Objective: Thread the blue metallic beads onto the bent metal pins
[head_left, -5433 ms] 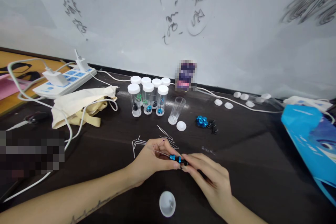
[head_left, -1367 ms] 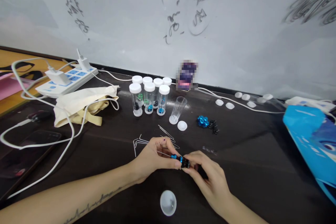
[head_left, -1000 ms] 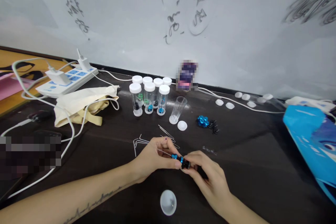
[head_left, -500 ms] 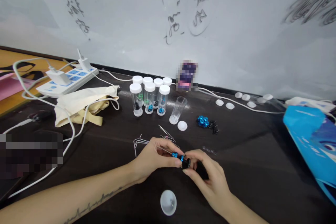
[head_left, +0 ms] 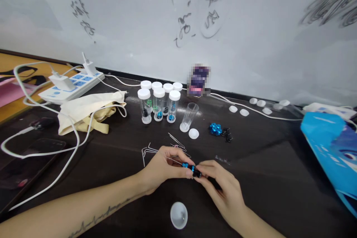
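Note:
Between the thumb and fingers of my left hand (head_left: 170,165) is a thin metal rod (head_left: 175,160) carrying small blue and black pieces (head_left: 185,165). My right hand (head_left: 220,182) is closed, its thumb and fingertips pinching the black end piece (head_left: 196,173) of the same assembly. The fingers partly cover how these parts join. Several bent metal wires (head_left: 149,150) lie just beyond my left hand. In front of my wrists stands a small translucent cup (head_left: 179,215) with something small inside.
Several clear tubes with white caps (head_left: 159,92) stand at the back. Right of them are an uncapped tube (head_left: 190,115), a white cap (head_left: 193,134), blue pieces (head_left: 215,129) and black pieces (head_left: 227,134). A power strip (head_left: 78,81), cloth bag (head_left: 83,109) and blue bag (head_left: 326,145) flank them.
My right fingertips have shifted slightly left and wrap more closely over the black end piece, which has turned a little. My left hand stays nearly still, keeping its grip.

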### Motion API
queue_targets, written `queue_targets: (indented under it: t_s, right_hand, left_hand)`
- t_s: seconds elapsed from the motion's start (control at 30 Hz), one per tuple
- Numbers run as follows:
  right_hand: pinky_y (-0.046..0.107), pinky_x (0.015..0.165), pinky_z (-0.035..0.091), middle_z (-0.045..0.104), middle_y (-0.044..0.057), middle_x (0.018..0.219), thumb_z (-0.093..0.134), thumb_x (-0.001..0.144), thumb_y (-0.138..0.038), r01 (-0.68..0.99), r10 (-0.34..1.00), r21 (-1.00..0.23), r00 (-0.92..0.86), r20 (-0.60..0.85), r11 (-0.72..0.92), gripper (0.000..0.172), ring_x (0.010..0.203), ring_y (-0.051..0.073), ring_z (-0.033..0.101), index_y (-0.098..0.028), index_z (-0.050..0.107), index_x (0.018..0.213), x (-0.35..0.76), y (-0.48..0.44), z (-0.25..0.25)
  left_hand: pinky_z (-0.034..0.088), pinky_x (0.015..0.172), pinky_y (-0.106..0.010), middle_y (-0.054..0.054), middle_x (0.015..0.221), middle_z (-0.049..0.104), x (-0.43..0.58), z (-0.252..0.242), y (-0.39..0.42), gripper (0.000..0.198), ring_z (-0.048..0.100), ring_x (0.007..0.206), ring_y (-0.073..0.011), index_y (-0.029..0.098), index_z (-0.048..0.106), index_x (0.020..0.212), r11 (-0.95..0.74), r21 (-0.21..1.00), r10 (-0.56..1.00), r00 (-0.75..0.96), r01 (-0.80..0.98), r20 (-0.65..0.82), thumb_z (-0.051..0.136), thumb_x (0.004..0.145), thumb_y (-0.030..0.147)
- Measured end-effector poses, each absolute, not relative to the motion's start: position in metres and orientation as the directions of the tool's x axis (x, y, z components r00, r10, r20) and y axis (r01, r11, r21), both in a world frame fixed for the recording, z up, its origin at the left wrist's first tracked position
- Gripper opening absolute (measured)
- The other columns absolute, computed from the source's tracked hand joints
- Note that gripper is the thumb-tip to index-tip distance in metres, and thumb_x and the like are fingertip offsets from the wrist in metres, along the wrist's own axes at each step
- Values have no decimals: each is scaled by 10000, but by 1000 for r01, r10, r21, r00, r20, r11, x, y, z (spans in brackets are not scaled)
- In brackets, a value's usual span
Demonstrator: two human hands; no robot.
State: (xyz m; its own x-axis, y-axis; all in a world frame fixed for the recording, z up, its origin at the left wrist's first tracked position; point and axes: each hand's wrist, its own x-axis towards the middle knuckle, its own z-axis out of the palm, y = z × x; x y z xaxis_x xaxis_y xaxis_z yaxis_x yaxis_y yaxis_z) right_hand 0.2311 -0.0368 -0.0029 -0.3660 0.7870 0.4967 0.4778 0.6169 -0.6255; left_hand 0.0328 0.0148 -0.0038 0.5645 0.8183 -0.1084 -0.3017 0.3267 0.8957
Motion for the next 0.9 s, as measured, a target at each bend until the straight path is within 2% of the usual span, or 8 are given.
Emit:
queue_targets:
  t_s: [0.1, 0.2, 0.4, 0.6, 0.77, 0.9]
  right_hand:
    - [298, 726, 543, 642, 70, 981, 553, 910, -78, 491, 771, -596, -373, 515, 636, 222, 860, 186, 646, -209, 597, 1084, 231, -37, -3]
    - [296, 703, 542, 651, 60, 927, 572, 914, -117, 487, 774, -602, -368, 515, 633, 198, 824, 185, 648, -210, 591, 1087, 231, -37, -1]
    - [274, 635, 493, 620, 23, 789, 530, 952, -218, 499, 832, -667, -378, 406, 553, 84, 687, 163, 609, -207, 588, 1011, 230, -37, 3]
    - [276, 641, 465, 605, 27, 776, 439, 987, -277, 518, 872, -709, -371, 318, 479, 187, 684, 165, 588, -196, 572, 883, 231, -36, 3]
    - [268, 630, 464, 584, 14, 783, 541, 940, -208, 511, 850, -682, -366, 378, 523, 27, 677, 151, 570, -199, 562, 955, 230, -37, 0]
    - [274, 661, 492, 601, 21, 827, 575, 918, -160, 485, 825, -667, -354, 441, 565, 124, 735, 161, 596, -213, 564, 1029, 229, -37, 0]
  left_hand:
    - [474, 654, -198, 15, 691, 648, 32, -4, 15, 182, 592, 668, -89, 171, 756, 775, 341, 894, 811, 571, -292, -123, 848, 617, 175]
    - [475, 653, -203, 12, 691, 654, 32, -2, 15, 176, 599, 666, -95, 168, 755, 757, 345, 890, 812, 570, -297, -124, 851, 609, 179]
    - [491, 647, -208, 7, 680, 668, 33, -1, 14, 173, 621, 654, -100, 167, 754, 754, 358, 883, 798, 590, -303, -121, 849, 610, 174]
    - [505, 647, -223, 0, 681, 681, 32, -2, 15, 185, 638, 642, -109, 161, 748, 763, 363, 883, 798, 589, -299, -128, 850, 612, 191]
    - [497, 635, -206, 2, 684, 676, 32, -3, 15, 170, 620, 639, -96, 159, 747, 764, 350, 885, 807, 578, -308, -118, 843, 625, 184]
    - [485, 645, -199, 7, 685, 670, 32, -4, 15, 164, 613, 640, -87, 157, 746, 763, 353, 880, 811, 572, -318, -118, 841, 630, 169]
